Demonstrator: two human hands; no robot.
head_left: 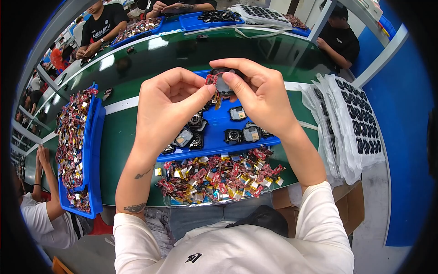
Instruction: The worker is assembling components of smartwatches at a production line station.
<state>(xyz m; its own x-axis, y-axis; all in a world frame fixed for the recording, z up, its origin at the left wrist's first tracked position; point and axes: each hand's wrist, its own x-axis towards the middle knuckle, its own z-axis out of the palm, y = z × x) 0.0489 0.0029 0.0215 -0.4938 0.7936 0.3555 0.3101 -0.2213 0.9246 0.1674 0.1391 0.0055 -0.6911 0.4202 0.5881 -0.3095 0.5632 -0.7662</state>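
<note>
Left hand: The wearer's left hand (175,98) pinches a small red circuit board (211,80) between thumb and fingertips.
Right hand: The right hand (262,91) grasps a dark casing (223,85) with a grey face, thumb on top, fingers around its far side.
Where they meet: Board and casing are side by side, raised over a blue tray (216,132).
Tray contents: Black watch-shaped casings (232,135), some showing round lens-like parts, others pale rectangles.
Worktop: A green table (121,150), with a pale strip (122,104) between it and a shiny green surface (182,48) beyond, which reflects lights.
Near edge: A heap of red boards with silver and yellow pieces (219,178), just in front of the tray.
Left side: A long blue bin (93,150) filled with similar parts.
Right side: Stacked white sheets (360,123) holding rows of black parts.
Room: A blue wall (415,114) at right, pale metal posts (385,55), and co-workers in black tops (104,25) across the table; another, in white (41,214), sits at left.
</note>
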